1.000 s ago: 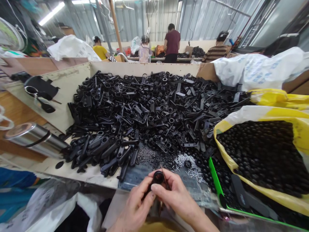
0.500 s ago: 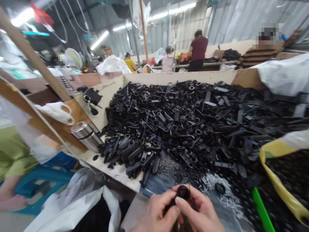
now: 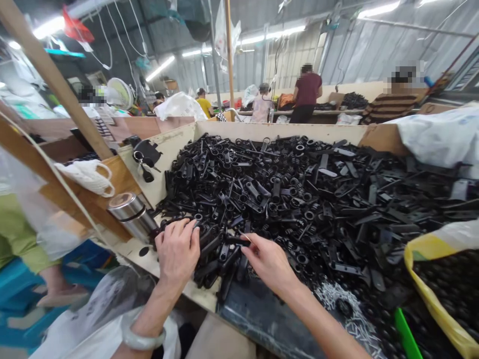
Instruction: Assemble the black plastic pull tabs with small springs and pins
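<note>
My left hand rests palm down at the left end of a group of black plastic parts with ringed ends. Its fingers curl over a black part, whose shape is mostly hidden beneath them. To the right, my right hand is closed in a pinch over the same group. A thin, pale, needle-like piece sticks out from between its thumb and forefinger. Near its fingertips lies a dark elongated part. A pale bangle circles my left wrist.
A large heap of black parts fills the bench behind. Small silver pins lie right, beside a green strip and a yellow-edged bag. A steel flask stands left. Several people sit or stand beyond.
Both hands were together at the near edge around a black ringed part. Now they are apart and farther forward, the left over the group of parts, the right beside it.
</note>
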A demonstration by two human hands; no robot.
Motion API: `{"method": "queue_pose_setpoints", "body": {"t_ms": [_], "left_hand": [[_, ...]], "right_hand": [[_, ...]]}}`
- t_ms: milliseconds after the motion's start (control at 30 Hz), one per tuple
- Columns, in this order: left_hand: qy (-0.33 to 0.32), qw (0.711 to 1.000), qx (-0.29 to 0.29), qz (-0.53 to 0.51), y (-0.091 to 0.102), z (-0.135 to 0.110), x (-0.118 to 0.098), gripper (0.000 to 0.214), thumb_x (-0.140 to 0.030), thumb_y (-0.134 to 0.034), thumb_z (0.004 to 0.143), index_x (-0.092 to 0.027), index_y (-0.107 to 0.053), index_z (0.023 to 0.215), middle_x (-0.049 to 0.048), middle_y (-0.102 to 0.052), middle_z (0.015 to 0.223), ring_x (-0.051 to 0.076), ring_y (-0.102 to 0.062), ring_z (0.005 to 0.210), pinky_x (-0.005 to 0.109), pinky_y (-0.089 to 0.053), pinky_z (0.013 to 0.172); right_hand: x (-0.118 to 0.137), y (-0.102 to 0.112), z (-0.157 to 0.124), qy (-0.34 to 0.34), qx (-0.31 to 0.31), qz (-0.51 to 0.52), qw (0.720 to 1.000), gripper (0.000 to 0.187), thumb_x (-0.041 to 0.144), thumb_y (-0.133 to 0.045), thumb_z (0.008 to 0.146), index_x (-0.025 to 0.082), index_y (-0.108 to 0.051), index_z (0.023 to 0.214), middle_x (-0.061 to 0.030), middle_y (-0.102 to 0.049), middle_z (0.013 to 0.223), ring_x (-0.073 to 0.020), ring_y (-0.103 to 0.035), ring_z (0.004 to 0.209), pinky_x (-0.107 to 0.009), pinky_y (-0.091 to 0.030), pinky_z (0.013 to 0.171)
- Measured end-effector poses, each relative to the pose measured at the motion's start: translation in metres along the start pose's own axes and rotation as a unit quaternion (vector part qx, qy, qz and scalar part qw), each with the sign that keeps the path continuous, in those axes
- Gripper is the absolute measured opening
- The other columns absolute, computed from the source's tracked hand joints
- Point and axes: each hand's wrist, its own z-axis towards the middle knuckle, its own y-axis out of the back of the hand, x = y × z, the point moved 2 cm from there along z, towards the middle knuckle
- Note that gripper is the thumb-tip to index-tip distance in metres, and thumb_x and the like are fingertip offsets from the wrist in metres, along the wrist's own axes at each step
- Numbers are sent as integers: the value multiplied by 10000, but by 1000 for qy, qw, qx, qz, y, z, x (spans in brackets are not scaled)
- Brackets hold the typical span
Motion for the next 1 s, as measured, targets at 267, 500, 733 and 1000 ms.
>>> {"method": "queue_pose_setpoints", "body": {"t_ms": [267, 500, 733, 1000], "left_hand": [[-64, 996, 41, -45, -11, -24, -4, 281, -290, -592, 1021, -238, -739, 1255, 126, -742, 1312, 349, -641, 1216, 562, -348, 1052], [-32, 997, 31, -61, -15, -30, -3, 294, -264, -518, 1044, -264, -740, 1236, 96, -737, 1326, 294, -629, 1259, 508, -354, 1097], [36, 998, 10, -49, -9, -50, 13, 435, -345, -526, 1032, -284, -608, 1454, 133, -565, 1562, 349, -454, 1466, 609, -198, 1220], [131, 989, 14, -72, -26, -69, 43, 559, -397, -512, 1038, -250, -463, 1575, 187, -284, 1709, 426, -251, 1564, 684, -276, 1203]], "right_hand": [[-10, -10, 48, 77, 45, -108, 990, 154, 170, -629, 988, 215, -766, 1040, -66, -790, 1026, -233, -756, 934, -276, -523, 782], [-4, -17, 3, 273, -15, -78, 959, 361, 151, -425, 1076, 228, -684, 1314, -75, -728, 1057, -151, -740, 805, -219, -539, 699], [7, -53, -21, 235, -69, 23, 969, 318, 235, -461, 1048, 242, -688, 1271, -78, -650, 1095, -130, -702, 669, -245, -594, 647], [22, -71, -19, 217, -166, -54, 960, 466, 527, -477, 1084, 185, -720, 1286, -102, -683, 993, -184, -743, 708, -257, -597, 602]]}}
